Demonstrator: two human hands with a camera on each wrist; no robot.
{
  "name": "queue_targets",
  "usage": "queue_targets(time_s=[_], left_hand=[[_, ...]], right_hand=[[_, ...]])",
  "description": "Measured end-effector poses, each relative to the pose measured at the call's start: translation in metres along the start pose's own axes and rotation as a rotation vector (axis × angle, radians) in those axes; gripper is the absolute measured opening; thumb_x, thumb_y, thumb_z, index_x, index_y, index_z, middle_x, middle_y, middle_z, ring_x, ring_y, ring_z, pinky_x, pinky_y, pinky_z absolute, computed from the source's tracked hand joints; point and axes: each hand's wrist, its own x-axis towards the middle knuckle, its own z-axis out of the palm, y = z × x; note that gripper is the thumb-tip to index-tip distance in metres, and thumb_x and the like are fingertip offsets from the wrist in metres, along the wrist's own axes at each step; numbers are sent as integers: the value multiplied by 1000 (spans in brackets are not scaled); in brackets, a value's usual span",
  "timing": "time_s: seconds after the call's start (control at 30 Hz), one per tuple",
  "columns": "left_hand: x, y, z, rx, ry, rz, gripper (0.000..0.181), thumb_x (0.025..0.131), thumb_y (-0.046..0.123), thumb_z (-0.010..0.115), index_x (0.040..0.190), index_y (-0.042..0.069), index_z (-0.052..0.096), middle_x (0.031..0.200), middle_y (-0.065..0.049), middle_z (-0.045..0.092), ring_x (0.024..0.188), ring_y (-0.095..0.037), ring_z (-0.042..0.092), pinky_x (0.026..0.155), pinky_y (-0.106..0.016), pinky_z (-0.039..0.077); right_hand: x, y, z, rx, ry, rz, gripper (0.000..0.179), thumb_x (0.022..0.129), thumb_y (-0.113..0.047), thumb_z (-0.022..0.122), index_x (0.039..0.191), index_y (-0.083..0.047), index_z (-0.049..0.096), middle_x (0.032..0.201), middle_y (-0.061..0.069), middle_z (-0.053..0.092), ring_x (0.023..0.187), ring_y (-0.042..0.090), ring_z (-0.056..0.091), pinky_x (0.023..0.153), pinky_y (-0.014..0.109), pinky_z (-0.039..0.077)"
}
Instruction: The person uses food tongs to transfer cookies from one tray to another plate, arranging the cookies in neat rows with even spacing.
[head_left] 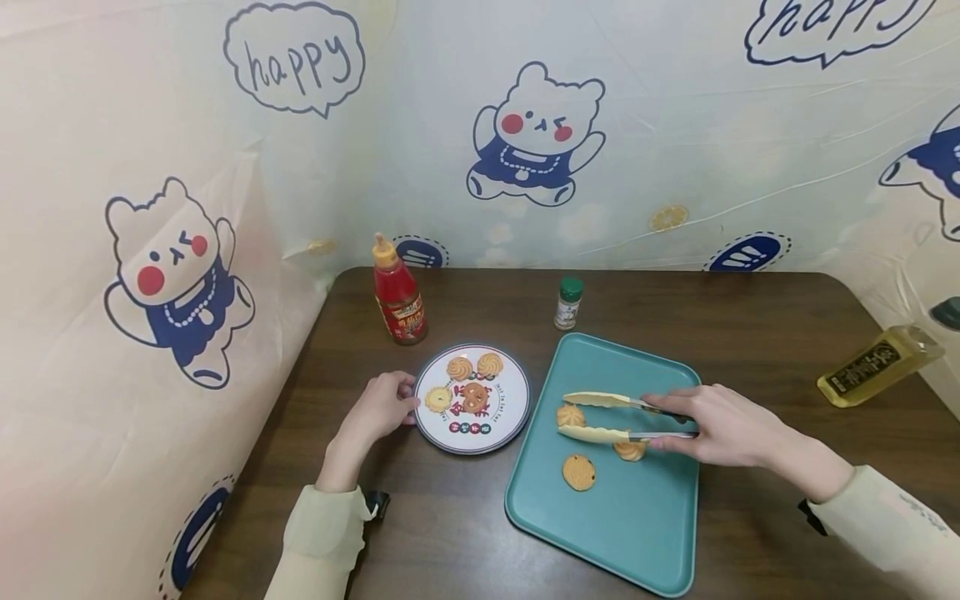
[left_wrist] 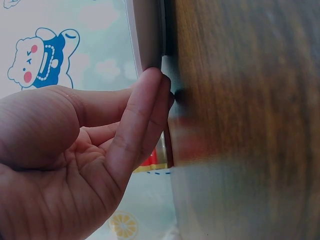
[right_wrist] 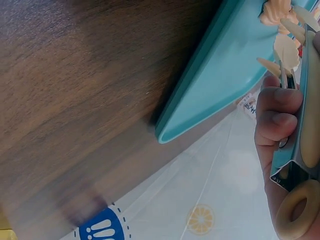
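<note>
My left hand (head_left: 384, 406) pinches the left rim of a white plate (head_left: 510, 408) with thumb and fingers; the plate's edge (left_wrist: 149, 35) shows above the fingertips in the left wrist view. Swirl cookies (head_left: 490, 364) and a pale round cookie (head_left: 438, 399) lie on the plate. In my right hand (head_left: 731, 425) are metal tongs (head_left: 596, 435) with cream tips, held over a teal tray (head_left: 630, 533). The tips stand apart on either side of a swirl cookie (head_left: 570, 416). Another swirl cookie (head_left: 630, 451) lies partly hidden beneath the tongs, and a flat round cookie (head_left: 579, 472) sits nearer.
Behind the plate stands a red sauce bottle (head_left: 401, 304) with a yellow cap. A green-capped spice jar (head_left: 568, 303) is beyond the tray's far edge. An oil bottle (head_left: 873, 367) is at the right. Printed curtains (head_left: 420, 150) enclose the brown table (head_left: 757, 333).
</note>
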Motion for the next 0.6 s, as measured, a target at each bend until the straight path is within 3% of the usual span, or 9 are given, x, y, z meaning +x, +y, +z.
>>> queue_targets(time_s=[0.13, 0.6], left_hand=[[0, -1, 0, 1, -1, -4, 45, 95, 7, 68, 135, -6, 53, 105, -17, 61, 73, -17, 65, 71, -28, 59], [0, 0, 0, 4, 2, -2, 44, 95, 7, 68, 134, -6, 53, 105, -17, 61, 73, -17, 65, 71, -28, 59]], right_hand=[[0, 1, 0, 19, 1, 2, 56, 89, -47, 73, 126, -4, 68, 109, 6, 72, 63, -6, 49, 52, 17, 43], [-2, 4, 2, 3, 4, -13, 55, 90, -46, 72, 125, -4, 68, 109, 6, 73, 62, -7, 48, 56, 19, 45]])
